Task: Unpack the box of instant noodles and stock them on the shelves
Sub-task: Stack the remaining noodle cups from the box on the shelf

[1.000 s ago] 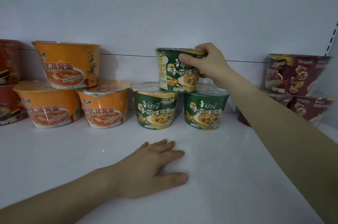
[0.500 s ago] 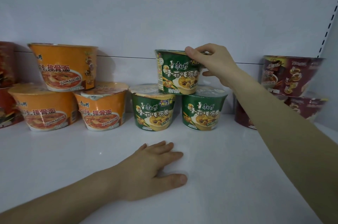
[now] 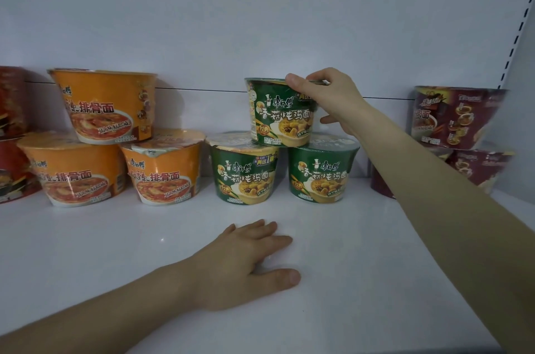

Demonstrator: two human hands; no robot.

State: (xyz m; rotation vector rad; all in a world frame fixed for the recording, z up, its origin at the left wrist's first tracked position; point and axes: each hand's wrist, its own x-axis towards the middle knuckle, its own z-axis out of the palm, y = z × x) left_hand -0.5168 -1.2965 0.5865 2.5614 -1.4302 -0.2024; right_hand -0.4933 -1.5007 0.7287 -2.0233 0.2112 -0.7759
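Nearest to us, the left hand (image 3: 246, 264) lies palm down on the white shelf (image 3: 376, 281), fingers straight and slightly spread, thumb out to the side. It holds nothing.

Further in, we find two green noodle cups side by side on the shelf: the lower left green cup (image 3: 243, 177) and the lower right green cup (image 3: 321, 174). Their rims sit just beside each other. The top green cup (image 3: 275, 119) stands upright on their lids, bridging the two.

The right hand (image 3: 327, 99) reaches in from the right and grips the top green cup at its rim: the thumb presses the front edge, and the fingers curl over the lid and down its right side.

To the left, at the same depth, we note three orange noodle cups in the same arrangement: the upper orange cup (image 3: 107, 104) rests on the left orange cup (image 3: 72, 174) and the right orange cup (image 3: 165, 171).

At the left edge, red cups (image 3: 11, 133) are stacked and partly cut off by the frame. At the right, the dark red cups (image 3: 454, 119) are stacked too, with the lower ones partly hidden behind the right forearm.

Behind everything stands the white back panel (image 3: 260, 20). A slotted upright (image 3: 518, 35) runs along its right side.
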